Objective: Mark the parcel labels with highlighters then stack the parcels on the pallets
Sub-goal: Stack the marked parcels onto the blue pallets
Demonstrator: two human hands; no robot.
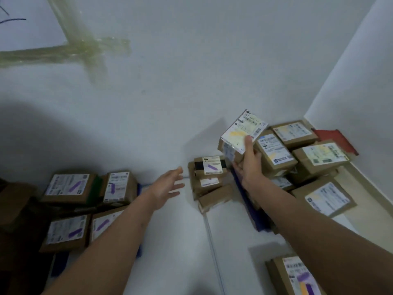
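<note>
The right hand (249,161) grips 1 yellow-marked parcel (241,134) above the yellow-marked stack (319,154), probably to sort it by colour, while the left hand (168,186) reaches forward, fingers spread and holding nothing.

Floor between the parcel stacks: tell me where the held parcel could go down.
Bare floor lies open between the purple-marked stack and the middle stack. The right hand holds the parcel above the crowded yellow-marked pile in the corner. The left hand hovers open.
</note>
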